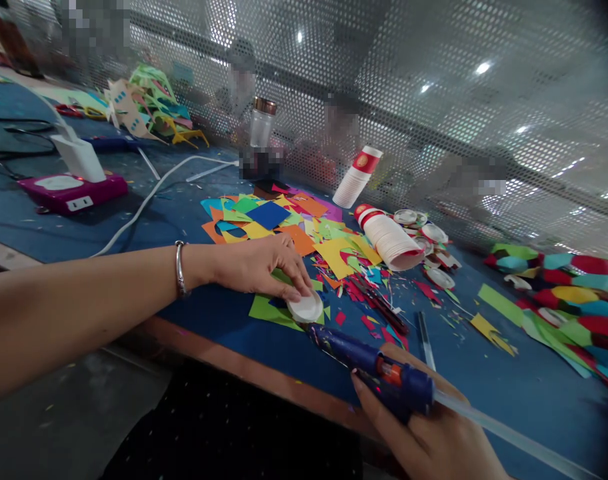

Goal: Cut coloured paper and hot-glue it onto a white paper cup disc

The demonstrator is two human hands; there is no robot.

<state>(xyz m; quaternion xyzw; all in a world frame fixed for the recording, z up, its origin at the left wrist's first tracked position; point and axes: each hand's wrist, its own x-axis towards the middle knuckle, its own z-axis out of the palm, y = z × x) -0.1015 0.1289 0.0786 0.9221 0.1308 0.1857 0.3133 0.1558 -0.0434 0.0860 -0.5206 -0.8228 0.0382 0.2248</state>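
Observation:
My left hand (pixel 279 267) grips a small round white piece (pixel 307 309), which looks like the cut-off bottom of a paper cup, between thumb and fingers. Under it lies green paper (pixel 267 311). My right hand (pixel 434 427) is wrapped round a blue hot glue gun (pixel 354 350), with a long clear glue stick (pixel 514 433) coming out of its back end. The gun's nozzle is at the lower edge of the white piece; whether it touches cannot be made out.
Coloured paper sheets (pixel 269 213), scissors (pixel 384 307) and scraps lie beyond my hands. Stacked paper cups (pixel 391 240) and a pen (pixel 425 337) are to the right. A purple power strip (pixel 74 193) with a white cable (pixel 144 203) sits left. A perforated metal screen (pixel 409 80) closes the back.

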